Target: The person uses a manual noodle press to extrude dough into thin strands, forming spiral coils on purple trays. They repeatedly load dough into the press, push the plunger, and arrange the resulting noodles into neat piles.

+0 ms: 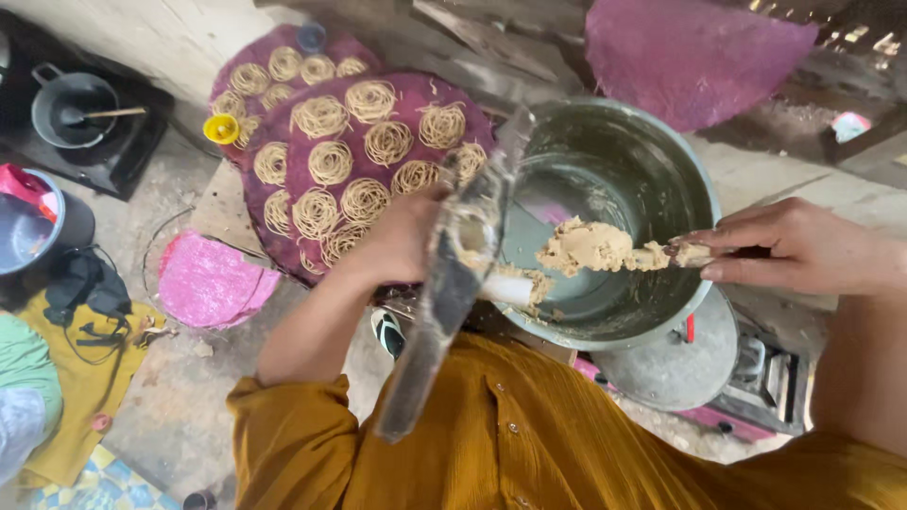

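Observation:
My left hand (pixel 402 236) grips a long metal noodle press (pixel 452 283), held upright and tilted over the rim of a large metal bowl (pixel 661 161). My right hand (pixel 794 247) holds a small utensil loaded with a lump of beige dough (pixel 590 247), hovering over the bowl and close to the press's open top. Smears of dough stick to the press and the bowl's inside. Behind the press lie round purple mats (pixel 378 151) covered with several coiled noodle nests.
A pink mat (pixel 208 280) lies on the ground at left, another purple mat (pixel 694 52) at top right. A dark pot with a spoon (pixel 74 109) sits on a stove at upper left. A round metal lid (pixel 675 364) and a stove sit under the bowl.

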